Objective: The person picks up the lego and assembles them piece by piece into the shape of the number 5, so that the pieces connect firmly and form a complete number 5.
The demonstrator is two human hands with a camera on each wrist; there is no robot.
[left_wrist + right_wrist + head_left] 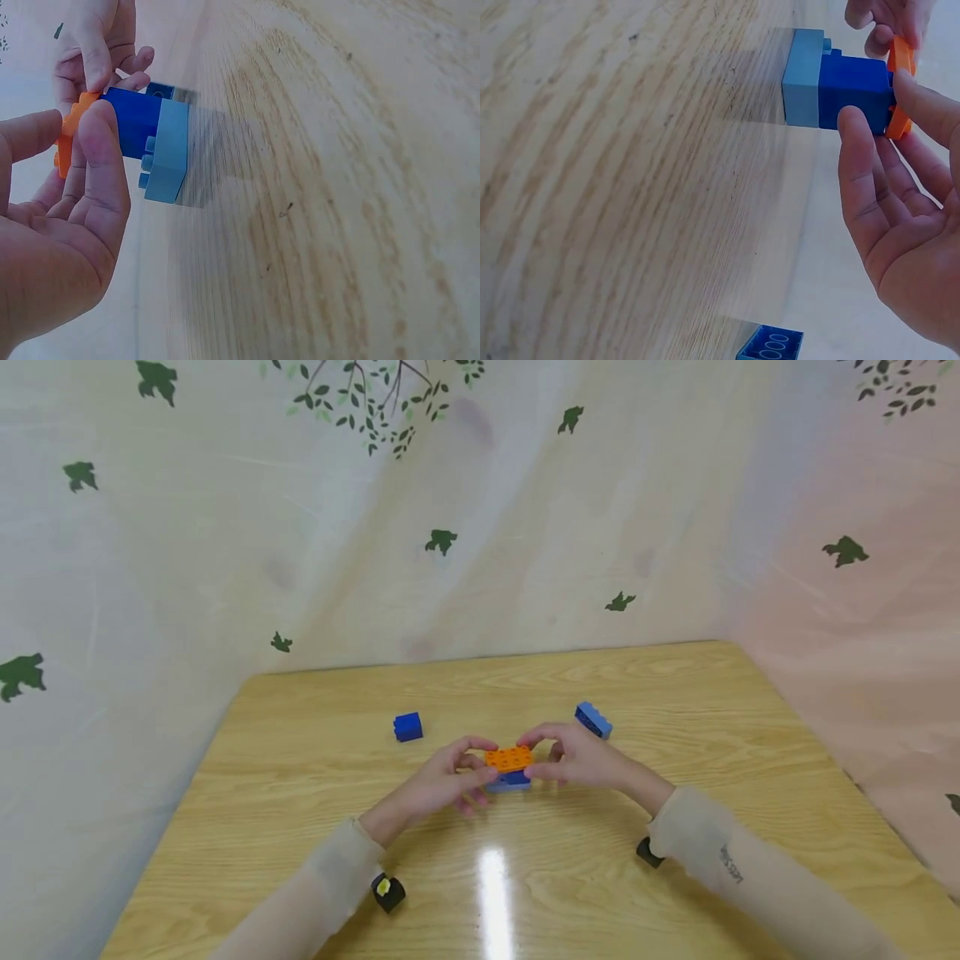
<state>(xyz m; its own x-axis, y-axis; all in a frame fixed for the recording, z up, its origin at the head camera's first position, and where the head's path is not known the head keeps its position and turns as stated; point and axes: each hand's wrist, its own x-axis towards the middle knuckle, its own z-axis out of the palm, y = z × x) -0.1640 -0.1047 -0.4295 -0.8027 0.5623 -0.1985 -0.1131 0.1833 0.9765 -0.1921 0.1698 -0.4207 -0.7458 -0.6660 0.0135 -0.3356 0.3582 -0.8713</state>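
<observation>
Pale beige sleeves (pixel 780 885) rose from the lower left and lower right of the head view, over a wood-grained table (pixel 315 760). Just below the frame's centre, the left hand (pixel 442 778) and right hand (pixel 583 757) each pinched one end of a thin orange studded plastic brick (pixel 508 759). It sat slightly tilted above a dark blue plastic brick (pixel 135 124), which stood on a light blue studded plastic brick (pixel 169 150). Left of centre lay a square-sided deep blue block (pixel 408 727); right of centre, a medium blue oblong brick (pixel 594 720).
</observation>
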